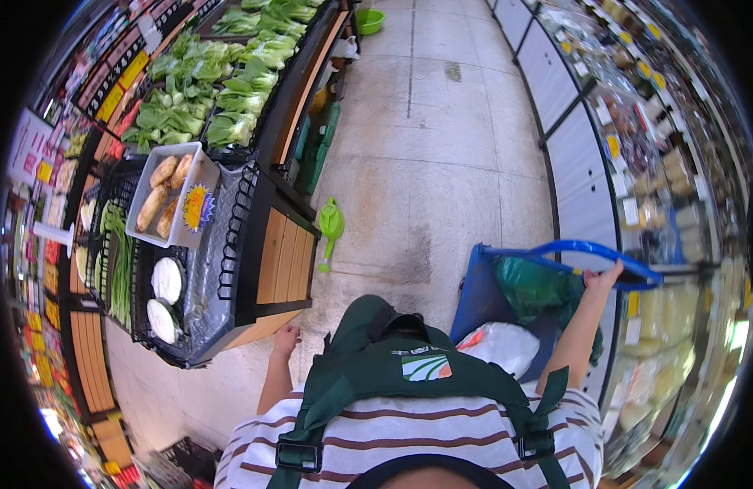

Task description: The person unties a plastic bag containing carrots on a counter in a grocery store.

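My right hand grips the blue handle of a platform trolley at my right side. On the trolley's bed lie a translucent green plastic bag and a white plastic bag with a red-orange mark; their contents cannot be made out. My left hand hangs low by my left side, its fingers loosely curled, with nothing visible in it. Nearest to it is the wooden-slatted end of a produce stand, apart from the hand.
Bundled leafy greens fill the stand's upper trays. A grey bin holds several brown tubers beside cut white gourds. A green watering can and green basin sit on the aisle floor. Cabinets with packaged goods line the right.
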Demonstrator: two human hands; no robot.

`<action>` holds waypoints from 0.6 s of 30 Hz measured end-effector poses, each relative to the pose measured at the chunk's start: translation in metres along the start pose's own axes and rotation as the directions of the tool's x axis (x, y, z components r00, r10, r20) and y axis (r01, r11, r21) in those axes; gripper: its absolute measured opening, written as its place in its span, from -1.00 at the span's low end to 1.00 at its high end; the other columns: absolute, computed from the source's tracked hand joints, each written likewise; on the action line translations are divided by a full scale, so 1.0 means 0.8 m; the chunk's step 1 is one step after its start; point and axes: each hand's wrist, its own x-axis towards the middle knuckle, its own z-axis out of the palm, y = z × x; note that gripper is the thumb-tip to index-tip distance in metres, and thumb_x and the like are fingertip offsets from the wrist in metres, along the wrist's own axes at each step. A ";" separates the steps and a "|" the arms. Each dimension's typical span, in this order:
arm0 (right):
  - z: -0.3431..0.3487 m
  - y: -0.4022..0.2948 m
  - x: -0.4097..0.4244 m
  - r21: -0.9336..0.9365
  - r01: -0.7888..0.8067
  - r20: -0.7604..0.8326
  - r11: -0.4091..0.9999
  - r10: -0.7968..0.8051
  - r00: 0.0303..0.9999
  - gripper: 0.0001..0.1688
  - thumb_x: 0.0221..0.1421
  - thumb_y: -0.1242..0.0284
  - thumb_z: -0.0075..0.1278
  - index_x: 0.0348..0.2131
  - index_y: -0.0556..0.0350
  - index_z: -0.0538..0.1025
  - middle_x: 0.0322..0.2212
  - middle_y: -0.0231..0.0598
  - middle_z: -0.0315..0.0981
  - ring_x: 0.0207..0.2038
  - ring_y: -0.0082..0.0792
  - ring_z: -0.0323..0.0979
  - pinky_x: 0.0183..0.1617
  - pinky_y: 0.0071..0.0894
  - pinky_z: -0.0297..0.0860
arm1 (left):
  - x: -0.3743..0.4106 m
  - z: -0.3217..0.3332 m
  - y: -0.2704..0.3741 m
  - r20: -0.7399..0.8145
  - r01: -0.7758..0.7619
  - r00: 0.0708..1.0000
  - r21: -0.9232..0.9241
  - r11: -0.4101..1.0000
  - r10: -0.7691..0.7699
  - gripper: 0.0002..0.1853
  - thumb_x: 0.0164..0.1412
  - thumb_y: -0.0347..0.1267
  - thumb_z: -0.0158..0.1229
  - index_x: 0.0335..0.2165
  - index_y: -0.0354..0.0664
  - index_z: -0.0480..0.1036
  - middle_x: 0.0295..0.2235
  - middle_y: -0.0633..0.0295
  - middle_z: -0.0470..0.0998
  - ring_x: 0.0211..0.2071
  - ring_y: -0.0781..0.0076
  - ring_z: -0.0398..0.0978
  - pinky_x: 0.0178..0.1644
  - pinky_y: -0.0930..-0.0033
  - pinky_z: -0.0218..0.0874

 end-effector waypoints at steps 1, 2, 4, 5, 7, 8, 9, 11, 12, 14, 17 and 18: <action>0.021 -0.005 0.010 0.048 0.007 -0.067 0.999 -0.004 0.998 0.09 -0.42 -0.21 0.11 0.00 0.06 0.17 -0.05 -0.04 0.04 -0.24 -0.12 0.26 -0.28 -0.23 0.31 | -0.003 0.004 0.008 -0.006 0.066 0.998 -0.052 0.996 -0.066 -0.72 0.08 -0.22 0.06 -0.44 -0.25 0.41 -0.55 0.22 0.43 -0.59 0.41 0.39 -0.54 0.40 0.24; 0.042 -0.015 0.021 0.101 0.000 -0.090 0.995 0.009 0.996 0.08 -0.42 -0.20 0.13 -0.03 0.11 0.20 -0.07 -0.06 0.10 -0.22 -0.15 0.29 -0.27 -0.25 0.31 | 0.016 0.017 -0.014 0.034 0.203 0.979 -0.053 0.978 -0.202 -0.73 0.08 -0.22 0.05 -0.46 -0.24 0.41 -0.56 0.22 0.43 -0.60 0.40 0.39 -0.56 0.39 0.23; 0.054 -0.022 0.041 0.177 -0.080 -0.051 0.981 0.091 0.995 0.02 -0.38 -0.16 0.14 -0.10 0.24 0.24 -0.15 -0.09 0.22 -0.21 -0.17 0.34 -0.28 -0.30 0.32 | 0.059 0.032 -0.072 0.103 0.451 0.887 0.007 0.893 -0.449 -0.73 0.10 -0.22 0.02 -0.50 -0.22 0.41 -0.58 0.23 0.42 -0.63 0.39 0.39 -0.60 0.38 0.21; 0.050 -0.031 0.061 0.197 -0.131 0.028 0.972 0.128 0.991 -0.01 -0.34 -0.12 0.14 -0.14 0.32 0.25 -0.19 -0.11 0.27 -0.20 -0.17 0.37 -0.28 -0.33 0.34 | 0.066 0.038 -0.070 0.113 0.487 0.861 0.096 0.868 -0.495 -0.73 0.10 -0.22 0.02 -0.49 -0.22 0.40 -0.58 0.24 0.42 -0.63 0.40 0.38 -0.61 0.39 0.19; 0.061 -0.048 0.098 0.143 -0.047 0.115 0.989 0.031 0.993 -0.11 -0.23 -0.04 0.11 -0.14 0.35 0.25 -0.23 -0.09 0.33 -0.23 -0.16 0.42 -0.26 -0.40 0.38 | 0.074 0.049 -0.051 0.117 0.489 0.850 0.190 0.851 -0.514 -0.74 0.09 -0.22 0.02 -0.48 -0.21 0.39 -0.58 0.25 0.40 -0.65 0.41 0.36 -0.64 0.40 0.16; 0.031 -0.055 0.127 0.143 0.055 0.061 0.988 -0.064 0.996 -0.14 -0.15 -0.01 0.06 -0.08 0.30 0.20 -0.23 -0.05 0.36 -0.26 -0.09 0.44 -0.24 -0.35 0.41 | 0.103 0.047 -0.025 0.142 0.467 0.850 0.240 0.851 -0.507 -0.75 0.09 -0.22 0.02 -0.47 -0.21 0.39 -0.59 0.25 0.40 -0.66 0.42 0.36 -0.65 0.40 0.15; 0.043 -0.051 0.131 0.207 0.017 -0.013 0.978 -0.014 1.000 -0.11 -0.15 -0.03 0.05 -0.04 0.26 0.16 -0.21 -0.02 0.34 -0.25 -0.08 0.43 -0.23 -0.29 0.41 | 0.127 0.046 0.000 0.136 0.454 0.856 0.263 0.851 -0.499 -0.75 0.08 -0.22 0.02 -0.47 -0.21 0.38 -0.59 0.26 0.39 -0.67 0.43 0.35 -0.66 0.41 0.13; 0.086 -0.052 0.113 0.337 -0.037 -0.136 0.941 0.087 0.987 -0.04 -0.16 -0.07 0.03 0.03 0.19 0.07 -0.17 0.03 0.32 -0.22 -0.06 0.42 -0.22 -0.17 0.41 | 0.194 0.039 0.066 0.118 0.422 0.878 0.266 0.867 -0.464 -0.76 0.08 -0.22 0.03 -0.46 -0.20 0.37 -0.60 0.27 0.38 -0.68 0.45 0.33 -0.68 0.42 0.10; 0.117 -0.054 0.082 0.338 0.003 -0.226 0.941 0.078 0.971 0.08 -0.17 -0.15 -0.02 0.12 0.07 -0.09 -0.18 0.06 0.31 -0.21 -0.05 0.40 -0.25 -0.08 0.38 | 0.238 0.033 0.116 0.114 0.392 0.893 0.273 0.878 -0.434 -0.76 0.08 -0.22 0.03 -0.45 -0.20 0.36 -0.60 0.28 0.37 -0.69 0.46 0.32 -0.69 0.43 0.09; 0.137 -0.055 0.070 0.198 0.146 0.019 0.969 -0.153 0.988 0.09 -0.19 -0.19 -0.03 0.14 -0.03 -0.08 -0.19 0.07 0.31 -0.22 -0.08 0.39 -0.28 -0.09 0.36 | 0.340 0.023 0.252 0.120 0.284 0.939 0.263 0.922 -0.323 -0.76 0.07 -0.23 0.03 -0.44 -0.19 0.35 -0.61 0.29 0.36 -0.71 0.47 0.31 -0.72 0.44 0.06; 0.177 -0.046 0.089 0.143 0.149 -0.084 0.979 -0.138 0.987 -0.38 -0.03 0.10 0.01 -0.04 -0.09 0.21 -0.35 -0.01 0.40 -0.36 -0.16 0.43 -0.36 -0.17 0.38 | 0.455 0.059 0.512 0.150 0.089 0.982 0.180 0.980 -0.117 -0.77 0.06 -0.23 0.04 -0.42 -0.18 0.33 -0.62 0.31 0.34 -0.73 0.50 0.28 -0.75 0.46 0.01; 0.175 -0.046 0.096 0.151 0.094 -0.155 0.984 -0.071 0.985 -0.51 -0.04 0.24 0.04 -0.16 0.07 0.28 -0.45 -0.02 0.43 -0.47 -0.18 0.45 -0.42 -0.24 0.40 | 0.466 0.085 0.601 0.128 -0.017 0.992 0.200 0.980 -0.009 -0.78 0.09 -0.22 0.02 -0.44 -0.16 0.32 -0.62 0.33 0.33 -0.73 0.53 0.28 -0.76 0.53 -0.02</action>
